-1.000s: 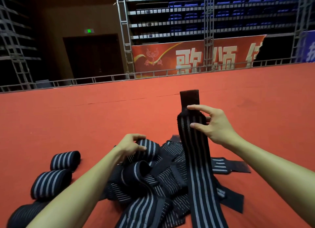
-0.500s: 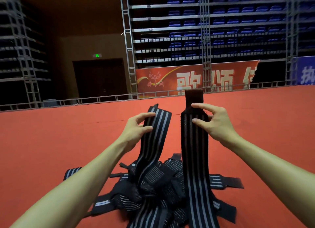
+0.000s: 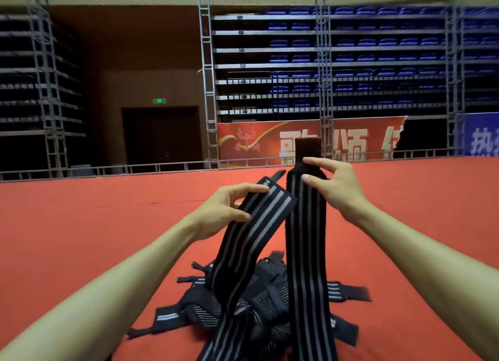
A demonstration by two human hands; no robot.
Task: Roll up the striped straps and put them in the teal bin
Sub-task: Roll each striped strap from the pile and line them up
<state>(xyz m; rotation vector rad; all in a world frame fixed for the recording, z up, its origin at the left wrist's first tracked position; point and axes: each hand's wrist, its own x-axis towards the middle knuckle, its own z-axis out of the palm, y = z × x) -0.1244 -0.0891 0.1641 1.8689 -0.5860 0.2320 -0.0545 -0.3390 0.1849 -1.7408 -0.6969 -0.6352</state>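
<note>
Head view. At the left, one striped strap point(image 3: 251, 239) pinched near its upper end by the left hand point(image 3: 224, 212), thumb on the near face and curled fingers hooked over the top edge. Held above the red floor point(image 3: 81, 239), slanting up to the right, lower part running down into the loose pile of straps point(image 3: 259, 301). Just beside it, close to touching, a second striped strap point(image 3: 306, 239) held upright by the right hand point(image 3: 334, 187), nipped narrowly between thumb and forefinger just under the plain dark end tab point(image 3: 307, 147), other fingers relaxed. Judged to be the picking-out step: two lengths raised above the tangle, neither rolled yet. No teal bin anywhere in view, so no telling how far off. Next, probably: let one strap go, pull the other clear of the heap, then begin a tight roll from one end with edges kept even. Worth minding snags from tabs lying crosswise in the pile.
</note>
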